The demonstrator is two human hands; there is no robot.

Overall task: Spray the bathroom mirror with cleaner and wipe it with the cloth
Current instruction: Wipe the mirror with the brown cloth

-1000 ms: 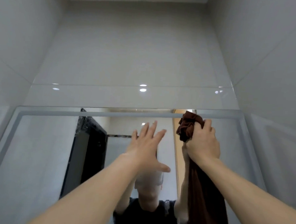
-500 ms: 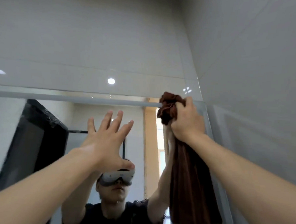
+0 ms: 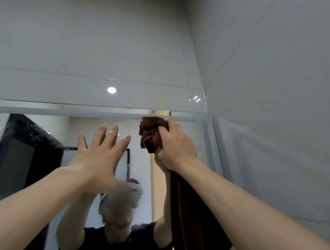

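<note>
The bathroom mirror [image 3: 45, 130] fills the lower left of the head view, with its frosted top border just below the wall tiles. Droplets speckle the glass near its top. My right hand [image 3: 175, 149] grips a bunched brown cloth [image 3: 150, 135] and presses it against the mirror near the top right corner. The rest of the cloth hangs down beneath my forearm. My left hand [image 3: 99, 155] is raised flat toward the glass, fingers spread, holding nothing. No spray bottle is in view.
Glossy grey wall tiles [image 3: 88, 44] rise above the mirror. The right side wall [image 3: 275, 111] meets the mirror's right edge close to my right hand. The mirror reflects a dark door frame [image 3: 25, 155] and a person in a black shirt.
The view has swung right since a second ago, then settled. My right hand with the cloth stays by the mirror's top right corner. My left hand remains raised and spread.
</note>
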